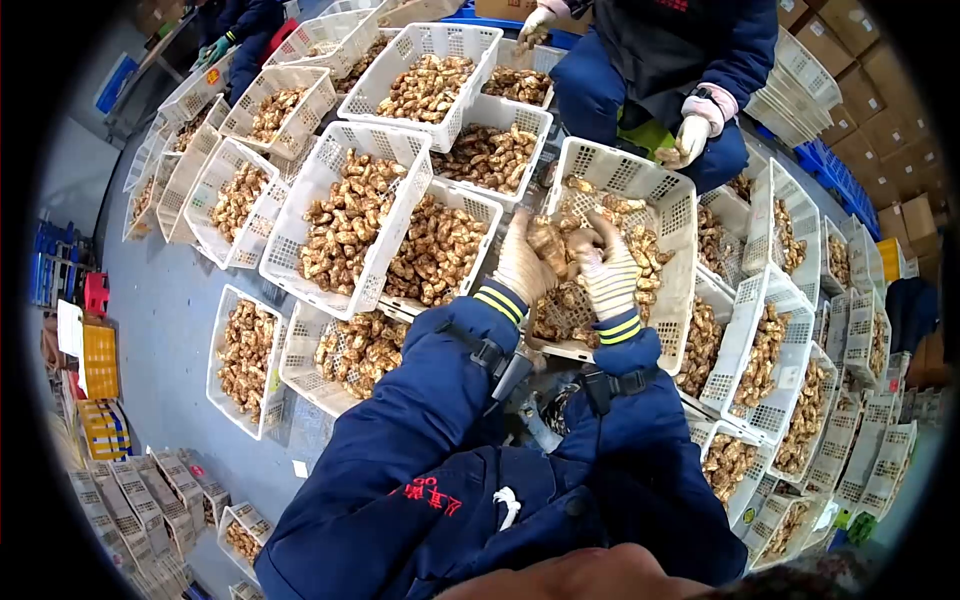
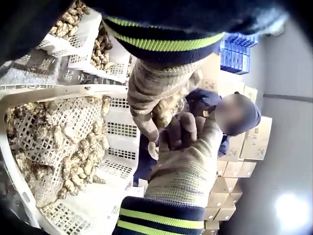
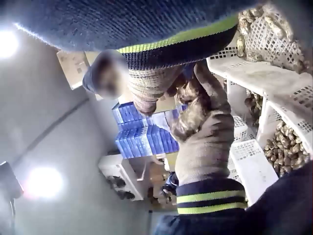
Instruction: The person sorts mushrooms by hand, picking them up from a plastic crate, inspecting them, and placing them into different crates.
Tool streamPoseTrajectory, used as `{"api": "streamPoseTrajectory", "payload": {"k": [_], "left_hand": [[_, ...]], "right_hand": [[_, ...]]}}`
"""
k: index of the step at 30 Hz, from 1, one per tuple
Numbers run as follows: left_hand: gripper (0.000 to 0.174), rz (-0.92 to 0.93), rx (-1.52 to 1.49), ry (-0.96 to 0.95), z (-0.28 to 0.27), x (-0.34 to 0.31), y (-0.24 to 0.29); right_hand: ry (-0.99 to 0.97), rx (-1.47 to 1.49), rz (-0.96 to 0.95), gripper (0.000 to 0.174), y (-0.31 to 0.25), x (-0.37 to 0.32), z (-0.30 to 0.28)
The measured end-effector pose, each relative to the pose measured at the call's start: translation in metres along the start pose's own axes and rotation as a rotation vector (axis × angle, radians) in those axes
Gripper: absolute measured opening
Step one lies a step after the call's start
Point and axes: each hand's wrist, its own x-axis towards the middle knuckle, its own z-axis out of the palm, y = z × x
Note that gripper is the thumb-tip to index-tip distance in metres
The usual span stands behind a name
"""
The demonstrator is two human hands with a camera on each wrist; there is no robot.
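A knobbly brown-and-cream piece, like a stubby mushroom [image 1: 548,240], is held over a white perforated crate [image 1: 682,300] containing more of the same. My gloved left hand [image 1: 523,265] grips it, fingers curled around its side. In the left wrist view the piece [image 2: 168,110] shows beneath that hand [image 2: 156,88]. My gloved right hand [image 1: 610,275] is close beside it, fingers bent toward it; I cannot tell whether they pinch anything. The right wrist view shows the left hand [image 3: 208,139] cupped around brown lumps [image 3: 190,117], with the right hand [image 3: 149,88] near them.
Filled crates stand around me, some stacked, including one at left [image 1: 355,225] and one at right [image 1: 765,350]. Across the front crate sits another person with a gloved hand [image 1: 685,140] by its far rim. Cardboard boxes [image 1: 885,130] are piled at the back right.
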Motion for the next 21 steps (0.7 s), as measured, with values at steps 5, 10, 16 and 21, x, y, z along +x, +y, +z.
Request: {"api": "streamPoseTrajectory", "payload": {"k": [5, 10, 16, 21], "left_hand": [[0.071, 0.04, -0.162, 0.0, 0.018, -0.014, 0.003], [0.077, 0.033, -0.213, -0.061, 0.024, -0.016, 0.005], [0.078, 0.066, -0.162, -0.092, 0.007, -0.007, 0.007], [0.074, 0.085, -0.097, -0.117, 0.008, -0.011, 0.004]], "right_hand": [[0.089, 0.071, 0.121, 0.037, 0.0, -0.003, -0.02], [0.112, 0.061, 0.16, 0.034, 0.004, -0.014, -0.024], [-0.034, -0.346, -0.174, 0.043, -0.014, -0.024, -0.014], [-0.105, -0.478, -0.167, 0.06, -0.005, -0.029, 0.003]]}}
